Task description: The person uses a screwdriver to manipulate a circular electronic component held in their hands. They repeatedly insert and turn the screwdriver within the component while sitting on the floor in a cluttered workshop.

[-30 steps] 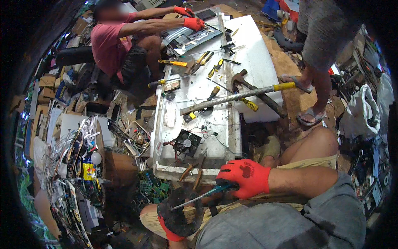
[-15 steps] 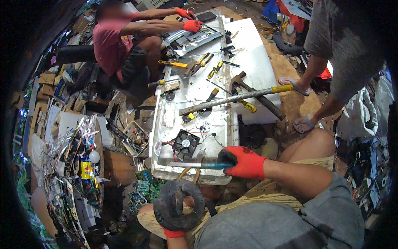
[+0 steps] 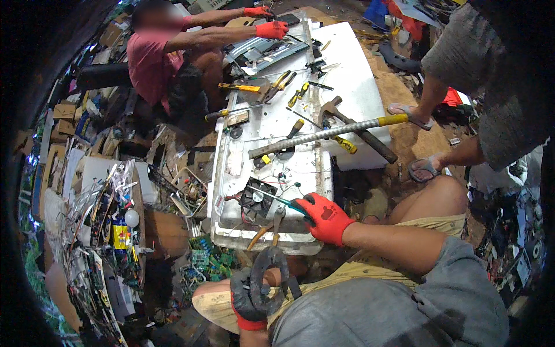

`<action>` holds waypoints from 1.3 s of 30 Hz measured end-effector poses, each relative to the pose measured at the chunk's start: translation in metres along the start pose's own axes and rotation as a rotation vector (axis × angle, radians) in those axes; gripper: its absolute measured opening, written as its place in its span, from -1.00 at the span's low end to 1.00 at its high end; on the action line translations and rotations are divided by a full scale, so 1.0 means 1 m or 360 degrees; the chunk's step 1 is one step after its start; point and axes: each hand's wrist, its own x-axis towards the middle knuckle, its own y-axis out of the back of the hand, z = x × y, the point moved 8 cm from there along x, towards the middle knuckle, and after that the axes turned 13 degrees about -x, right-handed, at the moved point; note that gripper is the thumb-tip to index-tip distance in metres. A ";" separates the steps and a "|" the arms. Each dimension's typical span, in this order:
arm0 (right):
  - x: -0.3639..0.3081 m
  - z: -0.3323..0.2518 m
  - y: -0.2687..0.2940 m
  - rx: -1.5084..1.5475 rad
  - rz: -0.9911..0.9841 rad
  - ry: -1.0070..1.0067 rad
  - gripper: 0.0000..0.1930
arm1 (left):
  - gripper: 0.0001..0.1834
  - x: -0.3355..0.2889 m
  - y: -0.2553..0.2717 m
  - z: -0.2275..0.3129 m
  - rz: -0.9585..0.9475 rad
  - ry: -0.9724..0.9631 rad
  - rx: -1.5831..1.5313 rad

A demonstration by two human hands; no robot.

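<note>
My right hand (image 3: 326, 218), in a red glove with dark fingertips, grips a screwdriver (image 3: 282, 200) by its teal handle. Its shaft points left over a black square cooling fan (image 3: 250, 203) lying on the white work surface (image 3: 234, 168). Low in front of my body, my left hand (image 3: 247, 302) is closed on a thick, dark ring-shaped part (image 3: 280, 261), which is tilted with its hole partly visible. Pliers with orange handles (image 3: 276, 226) lie at the near edge, between the ring and the fan.
A long metal bar with a yellow end (image 3: 324, 137) crosses a hammer (image 3: 361, 134) on the surface. Beyond lie yellow-black screwdrivers (image 3: 298, 95). A co-worker (image 3: 156, 69) sits far left over a metal panel (image 3: 266, 55); another person stands right (image 3: 485, 87). Scrap (image 3: 104, 248) piles left.
My right hand has tilted the screwdriver upward, its shaft now over the fan. My left hand has turned the ring more edge-on. The co-worker's hands have shifted above the panel.
</note>
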 end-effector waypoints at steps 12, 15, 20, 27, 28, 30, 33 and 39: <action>-0.003 -0.007 -0.024 -0.0574 -0.0202 0.0354 -0.37 | -0.78 -0.011 -0.002 -0.035 0.0088 0.0537 -0.1098; -0.005 -0.006 -0.008 -0.0446 -0.0074 0.0319 -0.31 | -0.79 -0.014 -0.009 -0.045 0.0091 0.0689 -0.1752; -0.001 -0.001 0.008 -0.0309 0.0044 0.0299 -0.36 | -0.82 -0.011 0.001 -0.038 -0.0034 0.0329 -0.0473; -0.024 -0.050 0.128 0.0834 -0.0703 0.0546 -0.66 | -0.91 -0.023 0.024 -0.068 0.0378 0.0823 -0.2149; -0.044 -0.064 0.163 0.0774 -0.0734 0.0999 -0.57 | -0.89 -0.024 0.024 -0.069 0.0434 0.0844 -0.2179; -0.082 -0.089 0.195 0.1045 -0.1220 0.1494 -0.48 | -0.85 -0.026 0.023 -0.066 0.0570 0.0919 -0.2188; -0.108 -0.085 0.196 0.0828 -0.1133 0.1347 -0.45 | -0.82 -0.003 0.025 -0.049 0.0247 0.0461 -0.1008; -0.021 -0.149 0.135 -0.0861 -0.1435 0.1370 -0.64 | -0.73 0.008 -0.012 -0.025 -0.0038 0.0263 -0.0379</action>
